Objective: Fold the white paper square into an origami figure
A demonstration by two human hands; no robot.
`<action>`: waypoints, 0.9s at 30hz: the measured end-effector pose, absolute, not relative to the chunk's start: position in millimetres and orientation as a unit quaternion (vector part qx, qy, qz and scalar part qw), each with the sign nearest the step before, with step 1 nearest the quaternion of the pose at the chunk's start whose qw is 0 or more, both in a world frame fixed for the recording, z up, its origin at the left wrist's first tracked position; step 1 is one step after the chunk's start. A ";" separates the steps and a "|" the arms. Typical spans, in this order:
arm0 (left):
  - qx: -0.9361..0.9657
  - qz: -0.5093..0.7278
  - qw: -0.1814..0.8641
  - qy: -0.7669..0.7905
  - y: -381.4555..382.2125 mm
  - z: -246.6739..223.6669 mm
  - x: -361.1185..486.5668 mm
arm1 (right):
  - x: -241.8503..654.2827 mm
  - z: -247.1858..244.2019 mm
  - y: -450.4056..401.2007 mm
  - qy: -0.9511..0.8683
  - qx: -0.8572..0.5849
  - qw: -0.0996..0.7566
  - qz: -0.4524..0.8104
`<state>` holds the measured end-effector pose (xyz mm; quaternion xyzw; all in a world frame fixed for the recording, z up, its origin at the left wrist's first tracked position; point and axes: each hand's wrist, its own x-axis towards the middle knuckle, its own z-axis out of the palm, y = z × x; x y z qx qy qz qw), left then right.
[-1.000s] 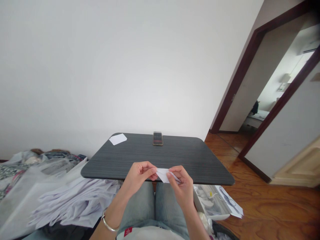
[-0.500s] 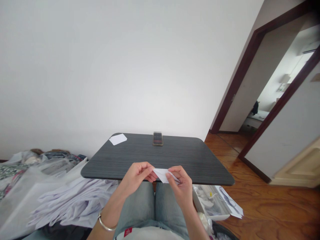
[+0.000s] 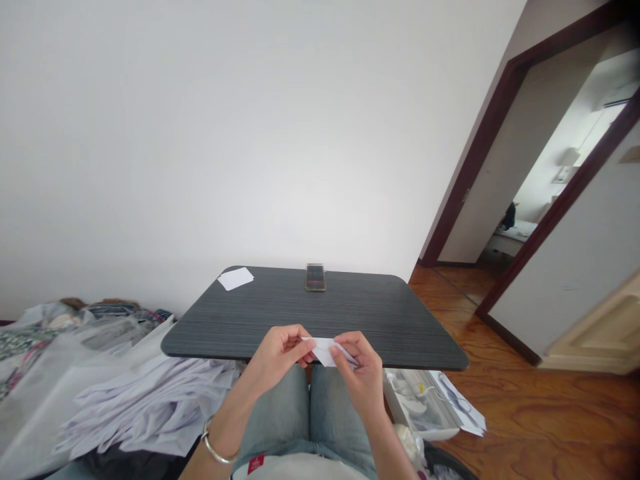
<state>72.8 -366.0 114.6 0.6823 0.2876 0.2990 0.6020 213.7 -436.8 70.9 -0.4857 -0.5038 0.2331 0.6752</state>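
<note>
A small folded piece of white paper [image 3: 325,347] is pinched between both hands, just above the near edge of the dark table [image 3: 300,313]. My left hand [image 3: 284,352] is closed on the paper's left end, thumb on top. My right hand [image 3: 359,360] grips its right side, with the thumb pressed on the folded part and the fingers behind. Fingertips hide both ends of the paper. A silver bangle [image 3: 219,452] circles my left wrist. At the table's far left corner lie white paper sheets [image 3: 237,279], apart from my hands.
A small dark device on a stand [image 3: 315,277] is at the table's back edge. White folded cloth or plastic [image 3: 150,400] is heaped on the left. A white box with odds and ends [image 3: 423,403] sits low on the right. Behind is a white wall [image 3: 300,133]; a doorway stands right.
My left hand has shifted slightly right along the paper, and its thumb now rests on top of the left end. My right hand has barely moved.
</note>
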 end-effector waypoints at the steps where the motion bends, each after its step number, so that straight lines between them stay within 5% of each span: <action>1: 0.683 0.300 0.600 0.289 -366.2 114.7 73.2 | 213.8 70.8 -436.7 -0.504 -0.485 0.675 0.235; 27: 0.746 0.256 0.543 0.288 -365.1 111.8 76.0 | 216.8 71.1 -435.2 -0.542 -0.504 0.622 0.256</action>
